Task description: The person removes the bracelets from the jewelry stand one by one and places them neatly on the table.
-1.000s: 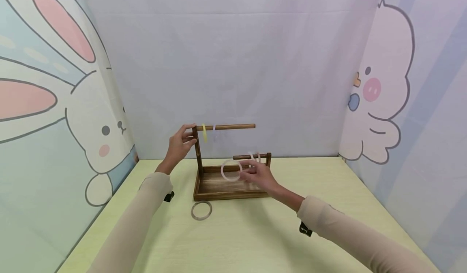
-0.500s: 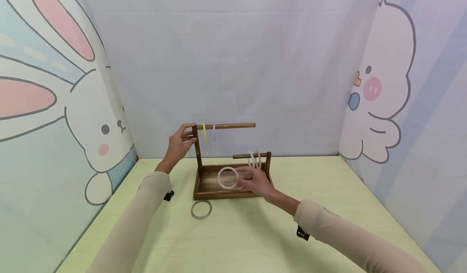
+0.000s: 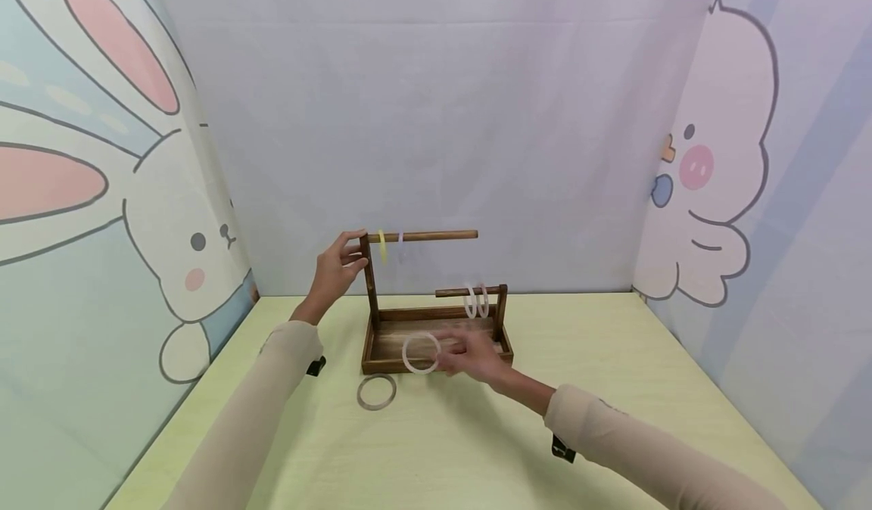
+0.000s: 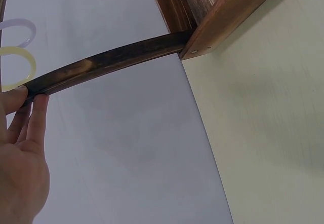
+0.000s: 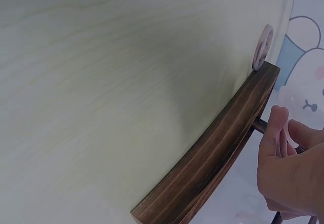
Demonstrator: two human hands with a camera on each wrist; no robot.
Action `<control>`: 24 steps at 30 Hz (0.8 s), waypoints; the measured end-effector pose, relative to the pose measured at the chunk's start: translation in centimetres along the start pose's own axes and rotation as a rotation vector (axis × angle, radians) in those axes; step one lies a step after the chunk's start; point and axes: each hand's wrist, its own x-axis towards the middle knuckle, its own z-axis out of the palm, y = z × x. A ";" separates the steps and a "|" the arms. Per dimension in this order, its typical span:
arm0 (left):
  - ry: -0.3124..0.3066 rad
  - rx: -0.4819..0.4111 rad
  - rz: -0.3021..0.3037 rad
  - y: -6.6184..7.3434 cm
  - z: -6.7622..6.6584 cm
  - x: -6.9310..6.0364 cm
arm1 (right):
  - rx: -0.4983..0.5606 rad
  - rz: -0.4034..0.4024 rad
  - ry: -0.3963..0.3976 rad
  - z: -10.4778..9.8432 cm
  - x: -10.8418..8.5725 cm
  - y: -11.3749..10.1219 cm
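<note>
Right hand's (image 3: 473, 355) fingers pinch white ring (image 3: 405, 352) by rack (image 3: 388, 367).
Left hand's (image 3: 335, 268) fingers grip left post (image 3: 371, 290); grey ring (image 3: 359, 393) on worktop (image 3: 409, 457), near side.

The head camera looks forward and down from the near side of the wooden rack (image 3: 384, 367), far enough back to frame it whole. The left wrist camera sits close at the rack's left, its picture turned so the tall post (image 4: 106, 62) runs sideways. The right wrist camera, near the rack's front, looks aslant along its front wall (image 5: 210, 149) to the rabbit print (image 5: 310, 77) past its left end. Head and left wrist views share the post and yellow ring (image 3: 383, 247); head and right wrist, the grey ring (image 3: 375, 408) before the rack.
</note>
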 end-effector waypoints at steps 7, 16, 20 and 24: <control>0.000 0.011 0.017 0.3 0.0 -0.1 | 0.033 0.034 -0.027 0.6 -0.4 1.0; -0.006 0.002 0.014 0.5 -0.1 -0.3 | 0.007 0.058 -0.057 1.3 -1.2 2.0; -0.006 -0.003 0.014 0.5 -0.2 -0.3 | -0.003 0.065 -0.059 1.5 -1.4 2.1; -0.007 -0.008 0.013 0.5 -0.2 -0.3 | -0.022 0.065 -0.062 1.6 -1.4 2.2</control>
